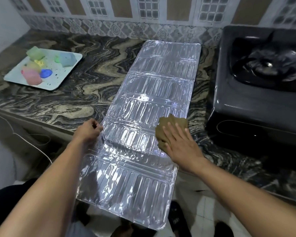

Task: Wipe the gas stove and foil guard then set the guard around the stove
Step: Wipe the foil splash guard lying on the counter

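A long shiny embossed foil guard (143, 103) lies flat across the marbled countertop (85, 79), its near end hanging over the counter's front edge. My left hand (88, 130) pinches the guard's left edge. My right hand (179, 144) lies flat with straight fingers on an olive-brown cloth (167, 124), pressing it onto the guard near its right edge. The dark gas stove (256, 93) stands to the right, its burner and pan support at the far right.
A pale tray (65, 74) with several coloured sponges sits at the back left of the counter. A patterned tiled wall (143, 26) runs behind. A thin white cord (41, 151) hangs below the counter edge at the left. Dark footwear shows on the floor below.
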`<state>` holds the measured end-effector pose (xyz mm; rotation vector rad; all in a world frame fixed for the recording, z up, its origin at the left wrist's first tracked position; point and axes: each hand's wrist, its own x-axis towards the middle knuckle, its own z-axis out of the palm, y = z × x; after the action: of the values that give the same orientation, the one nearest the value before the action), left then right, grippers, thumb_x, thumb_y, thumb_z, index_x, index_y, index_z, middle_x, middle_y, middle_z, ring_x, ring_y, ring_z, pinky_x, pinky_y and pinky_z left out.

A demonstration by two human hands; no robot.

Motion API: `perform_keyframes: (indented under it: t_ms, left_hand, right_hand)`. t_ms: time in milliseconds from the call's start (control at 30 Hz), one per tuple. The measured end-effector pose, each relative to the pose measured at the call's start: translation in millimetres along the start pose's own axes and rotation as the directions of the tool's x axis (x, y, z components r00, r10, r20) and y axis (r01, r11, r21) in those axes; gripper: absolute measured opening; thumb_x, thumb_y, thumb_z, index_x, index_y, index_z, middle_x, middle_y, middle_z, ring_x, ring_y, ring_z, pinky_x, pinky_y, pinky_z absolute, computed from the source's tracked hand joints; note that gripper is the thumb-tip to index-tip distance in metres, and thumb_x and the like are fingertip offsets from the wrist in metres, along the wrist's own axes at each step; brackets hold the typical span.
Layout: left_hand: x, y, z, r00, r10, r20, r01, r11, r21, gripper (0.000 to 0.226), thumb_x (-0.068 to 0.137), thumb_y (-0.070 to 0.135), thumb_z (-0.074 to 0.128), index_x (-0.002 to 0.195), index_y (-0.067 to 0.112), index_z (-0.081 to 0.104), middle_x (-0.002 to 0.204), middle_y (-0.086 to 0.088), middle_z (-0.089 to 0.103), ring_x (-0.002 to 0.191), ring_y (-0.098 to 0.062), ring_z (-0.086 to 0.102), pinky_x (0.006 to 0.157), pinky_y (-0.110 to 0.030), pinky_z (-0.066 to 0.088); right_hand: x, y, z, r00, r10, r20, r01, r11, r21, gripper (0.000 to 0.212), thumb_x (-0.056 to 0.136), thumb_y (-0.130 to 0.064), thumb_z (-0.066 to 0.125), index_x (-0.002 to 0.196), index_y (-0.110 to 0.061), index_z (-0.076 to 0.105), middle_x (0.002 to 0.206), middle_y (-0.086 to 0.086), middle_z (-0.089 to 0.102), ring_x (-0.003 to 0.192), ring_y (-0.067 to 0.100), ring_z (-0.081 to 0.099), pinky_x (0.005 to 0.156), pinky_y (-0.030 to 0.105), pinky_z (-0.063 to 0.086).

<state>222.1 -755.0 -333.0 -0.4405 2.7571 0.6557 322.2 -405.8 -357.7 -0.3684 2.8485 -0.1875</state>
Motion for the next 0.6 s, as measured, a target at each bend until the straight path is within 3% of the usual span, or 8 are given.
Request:
perform_keyframes:
  t_ms: [100, 167, 233, 333, 367, 433, 500, 600]
  left_hand:
    - [-0.9, 3.1, 0.5, 1.000, -0.010, -0.012, 0.010, 1.000, -0.011, 0.015, 0.091, 0.035, 0.061, 0.085, 0.023, 0.054, 0.082, -0.001, 0.063, 0.081, -0.025, 0.058, 0.077, -0.037, 0.044]
    - [-0.8, 3.7, 0.0, 1.000, -0.023, -0.008, 0.023, 1.000, -0.016, 0.016, 0.091, 0.036, 0.062, 0.084, 0.024, 0.054, 0.081, 0.001, 0.062, 0.080, -0.024, 0.057, 0.076, -0.037, 0.043]
    - [-0.4, 3.5, -1.1, 0.999, -0.032, 0.001, 0.032, 0.999, -0.020, 0.017, 0.090, 0.037, 0.063, 0.084, 0.024, 0.053, 0.083, -0.001, 0.063, 0.077, -0.021, 0.056, 0.075, -0.036, 0.043]
    - [-0.3, 3.1, -1.6, 0.999, -0.041, 0.001, 0.041, 0.999, -0.031, 0.018, 0.090, 0.038, 0.064, 0.085, 0.023, 0.055, 0.086, -0.004, 0.065, 0.081, -0.024, 0.059, 0.077, -0.038, 0.045]
    - [-0.9, 2.4, -1.3, 0.999, -0.045, -0.003, 0.045, 0.998, -0.034, 0.018, 0.089, 0.037, 0.064, 0.086, 0.022, 0.055, 0.087, -0.005, 0.065, 0.084, -0.026, 0.060, 0.078, -0.038, 0.045]
    - [-1.6, 3.0, -1.1, 0.999, -0.053, -0.007, 0.053, 0.998, -0.036, 0.017, 0.089, 0.037, 0.064, 0.087, 0.022, 0.056, 0.089, -0.006, 0.066, 0.087, -0.028, 0.061, 0.079, -0.038, 0.045]
    - [-1.3, 3.9, -0.2, 0.998, -0.065, -0.004, 0.065, 0.997, -0.044, 0.017, 0.089, 0.038, 0.064, 0.086, 0.022, 0.056, 0.089, -0.006, 0.067, 0.088, -0.028, 0.061, 0.080, -0.039, 0.046]
    - [-2.2, 4.9, -0.7, 0.997, -0.075, -0.006, 0.075, 0.996, -0.045, 0.017, 0.089, 0.038, 0.063, 0.086, 0.023, 0.056, 0.089, -0.005, 0.067, 0.087, -0.027, 0.060, 0.078, -0.037, 0.045]
  right_hand:
    - [-0.2, 7.5, 0.3, 1.000, -0.005, -0.019, 0.005, 1.000, 0.019, 0.063, 0.108, -0.041, 0.023, 0.161, -0.018, -0.003, 0.168, 0.003, -0.012, 0.154, 0.026, -0.012, 0.125, 0.046, -0.004]
    - [-2.2, 10.7, -3.0, 0.999, -0.018, -0.050, 0.018, 1.000, -0.014, 0.071, 0.101, -0.032, 0.055, 0.158, -0.009, 0.021, 0.166, 0.011, 0.015, 0.153, 0.033, 0.015, 0.122, 0.050, 0.017]
    - [-5.1, 16.6, -1.4, 0.992, -0.025, -0.123, 0.018, 0.998, -0.061, 0.079, 0.079, -0.015, 0.082, 0.148, -0.003, 0.045, 0.154, 0.017, 0.043, 0.142, 0.037, 0.042, 0.112, 0.050, 0.036]
    - [-9.4, 19.6, -18.0, 0.996, -0.026, -0.080, 0.028, 0.999, 0.018, 0.054, 0.100, -0.011, 0.052, 0.151, -0.006, 0.037, 0.160, 0.018, 0.034, 0.148, 0.034, 0.033, 0.118, 0.044, 0.030]
    - [-8.2, 18.6, -30.6, 0.999, 0.001, -0.054, 0.005, 0.994, 0.111, 0.045, 0.102, -0.013, 0.046, 0.146, -0.008, 0.042, 0.154, 0.018, 0.042, 0.142, 0.035, 0.042, 0.114, 0.043, 0.037]
    - [-1.5, 14.1, -65.3, 0.996, 0.080, -0.029, -0.067, 0.948, 0.313, 0.032, 0.100, -0.014, 0.046, 0.129, -0.017, 0.058, 0.132, 0.011, 0.063, 0.115, 0.030, 0.064, 0.088, 0.029, 0.051]
    - [11.9, 5.0, -91.2, 0.995, 0.098, 0.012, -0.093, 0.883, 0.461, 0.030, 0.100, -0.016, 0.046, 0.126, -0.018, 0.061, 0.118, 0.005, 0.069, 0.090, 0.019, 0.069, 0.066, 0.018, 0.046]
    - [34.8, -20.4, -101.0, 1.000, 0.009, -0.023, 0.005, 0.836, 0.548, 0.040, 0.098, -0.011, 0.045, 0.135, -0.022, 0.057, 0.131, -0.005, 0.066, 0.092, 0.011, 0.067, 0.062, 0.011, 0.045]
